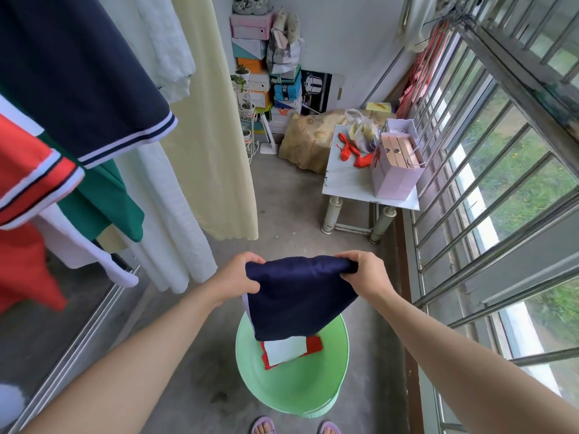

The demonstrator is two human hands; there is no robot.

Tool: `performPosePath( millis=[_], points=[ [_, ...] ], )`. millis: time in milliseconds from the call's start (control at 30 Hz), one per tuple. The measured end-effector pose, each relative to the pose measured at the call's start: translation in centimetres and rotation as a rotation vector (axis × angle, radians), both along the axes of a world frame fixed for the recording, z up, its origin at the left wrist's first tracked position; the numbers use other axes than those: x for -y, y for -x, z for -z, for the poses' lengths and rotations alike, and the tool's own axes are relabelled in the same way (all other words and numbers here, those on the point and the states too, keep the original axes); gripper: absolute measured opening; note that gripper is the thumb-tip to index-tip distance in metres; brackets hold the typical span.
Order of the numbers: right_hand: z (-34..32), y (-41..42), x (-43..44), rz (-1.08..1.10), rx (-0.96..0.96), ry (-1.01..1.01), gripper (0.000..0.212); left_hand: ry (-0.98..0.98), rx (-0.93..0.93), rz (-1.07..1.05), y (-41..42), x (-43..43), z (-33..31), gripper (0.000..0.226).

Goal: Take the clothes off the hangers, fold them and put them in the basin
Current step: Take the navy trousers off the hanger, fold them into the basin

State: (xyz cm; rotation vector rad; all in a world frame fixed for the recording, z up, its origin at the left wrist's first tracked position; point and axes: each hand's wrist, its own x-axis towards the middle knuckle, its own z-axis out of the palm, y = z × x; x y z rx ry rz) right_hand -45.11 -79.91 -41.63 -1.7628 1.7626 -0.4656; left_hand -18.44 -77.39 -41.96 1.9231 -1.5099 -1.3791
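Head view, the only one. In the lower middle of the frame we are holding a folded navy garment (297, 296) by its top edge. The left hand (241, 274) is pinching the left corner and the right hand (363, 270) is clamped on the bunched right corner, so both hands are closed on cloth. We are keeping the edge stretched between them, probably so the fold is not slipping open while the piece hangs.

The garment is hanging directly above the green basin (297, 393), which is sitting on the concrete floor (282, 214) at lower centre. Its lower edge is hiding part of a folded red-and-white garment (289, 350) lying inside. We cannot tell whether the two are touching. We are judging this as the placing step: holding over the basin lets the piece go down flat onto the stack.

At the upper left, a navy shirt (78, 73) and a red shirt (28, 170) are hanging, not yet taken down. At the middle right, a small worktop (347, 183) is carrying a pink bag (394, 173).
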Motion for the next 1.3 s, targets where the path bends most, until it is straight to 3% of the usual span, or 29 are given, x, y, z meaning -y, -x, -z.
performPosePath(
  millis=[167,333,500,567,700,833,967,1067,1133,1200,1233,1300],
  points=[
    [0.3,0.0,-0.1,-0.094,-0.087,-0.011,0.031,0.058,0.198,0.038,-0.3,-0.4,0.0,0.053],
    [0.4,-0.2,-0.1,-0.119,-0.117,-0.02,0.02,0.143,0.233,0.017,-0.7,-0.5,-0.1,0.03],
    [1.2,0.1,0.0,-0.035,0.058,-0.071,0.013,0.19,0.284,-0.024,-1.5,-0.4,0.8,0.016],
    [1.2,0.4,-0.2,0.01,0.248,-0.109,0.011,0.19,0.176,-0.065,-1.6,-0.6,0.7,0.007],
    [0.7,0.7,-1.0,0.161,0.709,-0.259,0.011,0.234,-0.198,-0.298,-1.1,-1.4,-0.1,0.01],
    [0.1,0.6,-0.8,0.291,0.73,-0.309,0.016,0.223,-0.468,-0.462,-0.4,-1.4,-0.9,0.012],
    [-0.7,0.1,-0.2,0.402,0.73,-0.313,0.024,0.227,-0.534,-0.435,0.3,-1.4,-1.7,0.018],
    [-0.5,0.5,0.4,0.488,0.876,-0.411,0.037,0.228,-0.564,-0.425,0.9,-1.1,-2.2,0.02],
    [-0.2,0.9,0.1,0.406,1.037,-0.521,0.058,0.233,-0.551,-0.44,1.2,-0.9,-2.4,0.021],
    [0.4,1.1,-0.5,0.301,1.07,-0.602,0.076,0.24,-0.541,-0.451,1.2,-0.6,-2.5,0.02],
    [0.8,1.2,-1.0,0.223,1.009,-0.616,0.078,0.244,-0.533,-0.448,1.2,-0.6,-2.7,0.019],
    [1.3,0.9,-1.9,0.091,0.871,-0.589,0.058,0.257,-0.505,-0.426,1.2,-0.3,-2.9,0.017]
  ],
)
